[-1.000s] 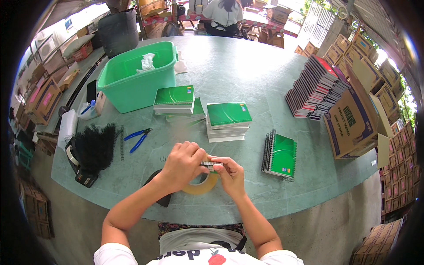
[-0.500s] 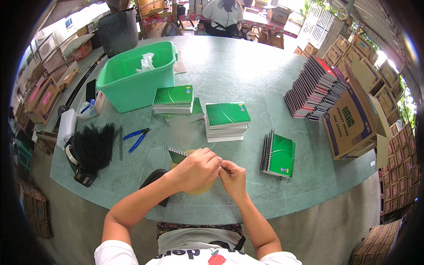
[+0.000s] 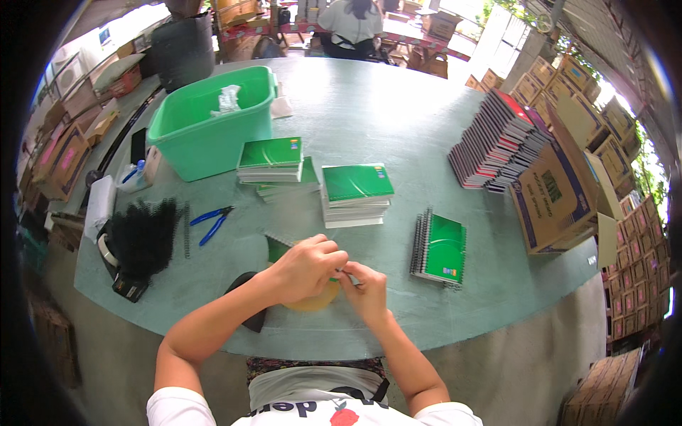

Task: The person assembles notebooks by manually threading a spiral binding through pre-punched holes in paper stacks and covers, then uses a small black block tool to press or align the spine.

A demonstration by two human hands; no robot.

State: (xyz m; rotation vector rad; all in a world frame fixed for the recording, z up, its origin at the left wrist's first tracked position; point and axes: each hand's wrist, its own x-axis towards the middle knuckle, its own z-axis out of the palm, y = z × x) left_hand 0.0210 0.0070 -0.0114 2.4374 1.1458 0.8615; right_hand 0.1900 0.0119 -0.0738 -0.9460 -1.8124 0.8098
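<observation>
Close to the table's near edge, my left hand [image 3: 307,270] is closed over a small green spiral notebook [image 3: 277,248]. Its cover and part of the wire coil show beyond my knuckles. The thumb and fingers of my right hand [image 3: 366,287] are pinched together at the notebook's near end, touching the left fingertips; what they pinch is too small to make out. Under my hands lies a round yellow disc [image 3: 316,299], beside a black curved piece [image 3: 249,318]. Blue cutting pliers [image 3: 212,223] and a heap of black wire coils [image 3: 145,238] rest to the left.
Stacked green notepads [image 3: 357,195] stand ahead, and bound green notebooks [image 3: 444,248] sit at right. Farther right are piled red-and-black notebooks [image 3: 490,145] and an open cardboard box [image 3: 558,195]. A green tub [image 3: 213,138] stands far left. Someone [image 3: 352,28] sits beyond the table.
Both hands stay together at the notebook's near end, with the right fingers slightly shifted. The whole view has moved a little, so everything appears slightly farther left.
</observation>
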